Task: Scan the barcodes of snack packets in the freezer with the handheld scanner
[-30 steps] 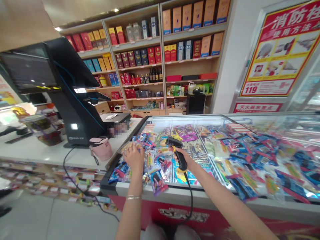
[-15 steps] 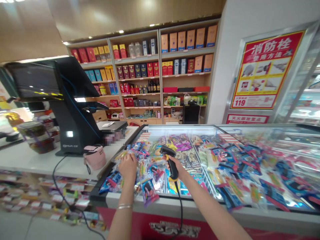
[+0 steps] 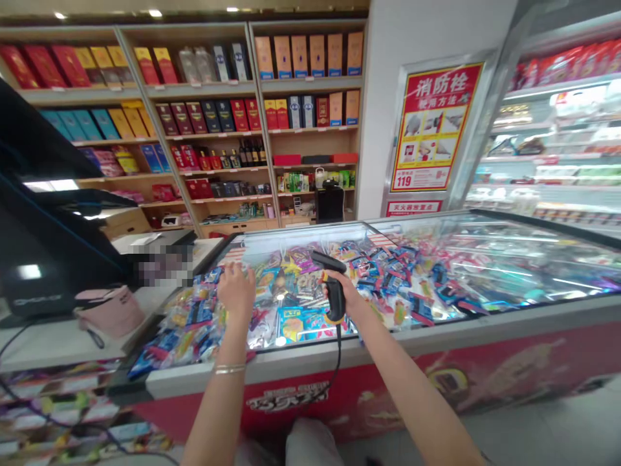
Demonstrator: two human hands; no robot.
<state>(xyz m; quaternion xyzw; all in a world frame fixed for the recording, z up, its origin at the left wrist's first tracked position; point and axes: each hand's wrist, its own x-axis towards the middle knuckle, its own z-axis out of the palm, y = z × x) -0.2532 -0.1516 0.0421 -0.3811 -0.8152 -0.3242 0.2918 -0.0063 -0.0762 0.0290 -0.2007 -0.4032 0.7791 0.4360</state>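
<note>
Right hand (image 3: 352, 299) has the scanner (image 3: 337, 304) by the grip, fingers wrapped around it, nose tipped up and to the left. Scanner is up over the freezer (image 3: 295, 360), inboard of the front edge, near the left end of the right pile (image 3: 395, 278). Cable (image 3: 338, 349) drops past the front edge.

Left hand (image 3: 237, 291) is over the inner edge of the left pile (image 3: 194, 323), fingers slightly spread; can't tell if they touch a pack. Bracelet (image 3: 229, 369) on that wrist.

Left pile runs out to the freezer's front left corner, so tight there. Strip of glass between the piles gives room between the hands. Pink pouch (image 3: 111, 314) sits near the counter (image 3: 29, 346) edge, beside the terminal (image 3: 53, 249).
</note>
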